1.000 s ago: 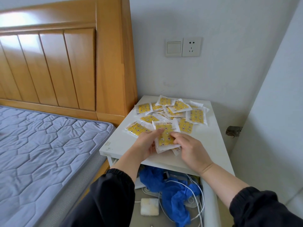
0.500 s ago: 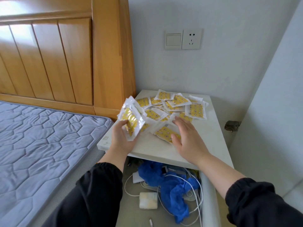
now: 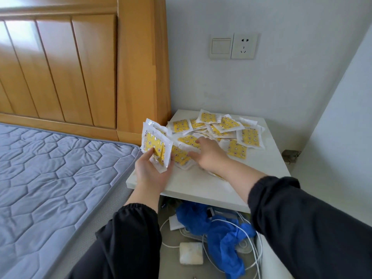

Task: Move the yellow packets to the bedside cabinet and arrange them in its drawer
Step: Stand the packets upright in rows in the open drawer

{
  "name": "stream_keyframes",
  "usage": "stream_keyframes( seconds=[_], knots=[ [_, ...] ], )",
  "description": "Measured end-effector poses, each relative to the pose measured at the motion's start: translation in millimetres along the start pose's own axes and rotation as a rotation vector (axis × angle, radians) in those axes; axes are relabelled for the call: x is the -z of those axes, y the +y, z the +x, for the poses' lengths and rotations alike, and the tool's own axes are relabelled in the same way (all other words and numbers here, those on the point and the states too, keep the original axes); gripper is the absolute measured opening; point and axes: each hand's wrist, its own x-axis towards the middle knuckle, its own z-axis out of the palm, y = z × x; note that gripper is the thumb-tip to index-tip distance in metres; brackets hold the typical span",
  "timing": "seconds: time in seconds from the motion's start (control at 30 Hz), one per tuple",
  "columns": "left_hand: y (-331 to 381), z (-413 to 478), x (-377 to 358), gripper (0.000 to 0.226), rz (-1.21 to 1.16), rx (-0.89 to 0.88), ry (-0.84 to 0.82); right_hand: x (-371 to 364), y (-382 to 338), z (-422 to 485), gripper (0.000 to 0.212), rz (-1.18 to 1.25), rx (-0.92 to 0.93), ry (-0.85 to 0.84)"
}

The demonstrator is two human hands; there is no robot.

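**Several yellow packets point(image 3: 229, 125) on the top, none seen in the drawer point(image 3: 169, 266)**

The left hand point(image 3: 153, 172) gripped a small fan of packets point(image 3: 155, 150), with the thumb across the front one, and held it up beside the left edge of the bedside cabinet point(image 3: 261, 168). The right hand point(image 3: 207, 154) was apart from it. Its fingers lay fairly straight on the loose heap, touching a packet but not clamped on anything I could see. The other packets lay scattered and overlapping on the white top, mostly toward the wall.

The wrappers looked glossy, so I judged that the fan could slide apart if more packets were added under a light grip. A wide sweep of the right hand could also push the nearest packets over the front edge, or into the gap beside the bed.

The drawer stood pulled out below the top. It held a crumpled blue plastic point(image 3: 221, 228), tangled white cables point(image 3: 251, 258) and a white charger block point(image 3: 191, 252). Little bare floor was left in it. Packets dropped there would probably land on this clutter and not lie in order, unless some room was made first.
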Motion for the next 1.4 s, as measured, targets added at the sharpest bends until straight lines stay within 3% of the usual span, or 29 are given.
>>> stream_keyframes(
  seconds=[0.2, 0.23, 0.3, 0.5, 0.63, 0.7, 0.77, 0.87, 0.97, 1.1, 1.23, 1.27, 1.4],
  knots=[
    [1, 0, -3, 0.019, 0.025, 0.049, -0.006, -10, -14, 39, 0.086, -0.228, -0.087, -0.124],
    [1, 0, -3, 0.017, 0.025, 0.054, -0.005, -7, -17, 43, 0.078, -0.231, -0.109, -0.174],
    [1, 2, -3, 0.016, 0.021, 0.066, -0.008, -6, -19, 48, 0.041, -0.239, -0.141, -0.211],
    [-1, 2, -2, 0.016, 0.079, 0.059, -0.007, -1, -16, 52, 0.021, 0.085, -0.220, 0.082],
    [-3, -2, -6, 0.016, 0.188, 0.036, -0.017, 31, 2, 40, 0.010, 0.449, -0.264, 0.241],
    [-5, -4, -8, 0.015, 0.257, 0.040, -0.044, 44, 19, 32, 0.013, 0.609, -0.309, 0.251],
    [-7, -5, -10, 0.018, 0.335, 0.051, -0.053, 51, 35, 18, 0.029, 0.637, -0.346, 0.219],
    [-10, -1, -10, 0.026, 0.425, 0.068, -0.045, 52, 57, 0, 0.028, 0.649, -0.406, 0.137],
    [-14, 3, -8, 0.036, 0.513, 0.023, -0.020, 47, 68, -16, 0.018, 0.438, -0.418, 0.063],
    [-16, 5, -8, 0.031, 0.559, -0.032, -0.005, 47, 61, -33, 0.012, 0.113, -0.301, -0.012],
    [-18, 8, -7, 0.016, 0.609, -0.072, -0.015, 46, 43, -41, 0.041, -0.012, -0.260, -0.108],
    [-18, 6, -7, 0.016, 0.620, -0.079, -0.025, 45, 41, -40, 0.039, -0.050, -0.245, -0.142],
    [-19, 6, -8, 0.020, 0.652, -0.098, -0.041, 43, 31, -36, 0.069, -0.200, -0.229, -0.179]
  ],
)
